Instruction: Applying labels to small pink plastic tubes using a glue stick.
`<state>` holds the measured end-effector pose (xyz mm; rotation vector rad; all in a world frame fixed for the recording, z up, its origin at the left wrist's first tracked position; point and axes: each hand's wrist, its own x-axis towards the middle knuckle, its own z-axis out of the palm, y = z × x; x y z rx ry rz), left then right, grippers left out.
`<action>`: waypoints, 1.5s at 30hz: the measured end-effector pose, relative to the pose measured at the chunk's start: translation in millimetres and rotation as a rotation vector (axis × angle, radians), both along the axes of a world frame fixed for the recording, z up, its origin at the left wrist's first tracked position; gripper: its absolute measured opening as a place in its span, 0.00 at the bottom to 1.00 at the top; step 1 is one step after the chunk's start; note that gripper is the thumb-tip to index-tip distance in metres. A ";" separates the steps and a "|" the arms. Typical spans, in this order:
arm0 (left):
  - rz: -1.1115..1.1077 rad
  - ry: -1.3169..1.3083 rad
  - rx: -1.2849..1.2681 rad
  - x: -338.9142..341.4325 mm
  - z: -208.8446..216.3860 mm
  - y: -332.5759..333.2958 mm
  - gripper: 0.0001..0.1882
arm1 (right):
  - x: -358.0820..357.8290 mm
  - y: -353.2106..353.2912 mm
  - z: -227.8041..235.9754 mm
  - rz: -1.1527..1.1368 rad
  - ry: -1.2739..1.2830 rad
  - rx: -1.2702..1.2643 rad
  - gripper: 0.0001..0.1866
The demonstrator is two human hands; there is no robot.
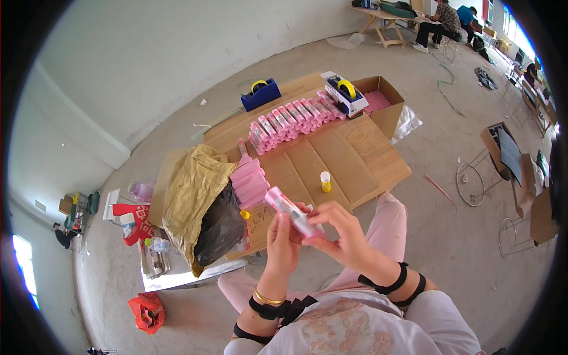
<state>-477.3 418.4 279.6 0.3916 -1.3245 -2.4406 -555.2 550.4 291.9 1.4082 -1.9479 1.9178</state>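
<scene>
White shirt (397, 334) sits closest; left hand (283, 244) and right hand (349, 236) grip a pink tube (287, 207), probably light, slickish, so I'd pinch its middle.

The site is a light-assembly or packing workshop, as indicated by the bare concrete floor (429, 142), plain wall (165, 41), wooden worktable (376, 142) stacked with identical pink tubes (287, 121), tape dispensers (261, 97), cardboard box (390, 118), and people (448, 21) seated at other tables (384, 14).
</scene>
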 end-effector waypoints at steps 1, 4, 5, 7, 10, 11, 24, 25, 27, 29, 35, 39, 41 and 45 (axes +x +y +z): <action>0.006 0.035 0.044 -2.1 -2.8 -3.9 0.22 | -5.0 -2.2 -0.1 0.114 0.004 0.033 0.17; -0.033 0.016 0.137 -5.0 -9.6 -13.9 0.24 | -20.5 -10.6 2.6 0.110 -0.290 0.076 0.18; -0.084 -0.033 0.181 -5.5 -11.6 -16.1 0.25 | -24.5 -15.7 4.0 0.060 -0.335 0.168 0.22; -0.133 -0.091 0.232 -6.6 -15.8 -18.8 0.26 | -28.0 -27.0 5.4 0.095 -0.320 0.142 0.24; -0.246 -0.087 0.232 -9.8 -22.0 -19.9 0.28 | -36.0 -44.2 0.1 0.089 -0.269 0.175 0.25; -0.243 -0.079 0.158 -11.3 -23.6 -20.6 0.29 | -40.5 -49.8 -4.8 0.084 -0.323 0.172 0.22; -0.229 0.025 0.257 -10.1 -26.1 -48.8 0.31 | -142.9 -21.2 -169.0 -0.186 -0.427 0.722 0.35; -0.216 0.020 0.267 -10.2 -25.6 -48.1 0.30 | -143.0 -32.8 -180.8 -0.170 -0.353 0.667 0.37; -0.197 0.014 0.268 -8.6 -22.7 -46.3 0.29 | -141.7 -52.2 -194.9 -0.176 -0.296 0.651 0.35; -0.203 0.012 0.234 -4.5 -17.5 -45.2 0.31 | -142.1 -68.5 -195.0 -0.180 -0.291 0.658 0.34; -0.121 0.018 0.048 11.0 -2.3 -45.5 0.34 | -112.0 -63.8 -105.9 0.046 -0.867 0.396 0.18; -0.150 0.002 -0.051 14.7 4.6 -36.8 0.32 | -44.5 -26.4 -23.5 0.350 -0.785 -0.104 0.14; -0.131 -0.023 -0.109 18.4 9.7 -28.3 0.29 | -20.6 -19.0 5.3 0.336 -0.464 -0.056 0.17; -0.052 -0.054 -0.018 30.8 21.7 -11.4 0.23 | -1.1 -16.1 36.8 0.229 0.017 0.016 0.21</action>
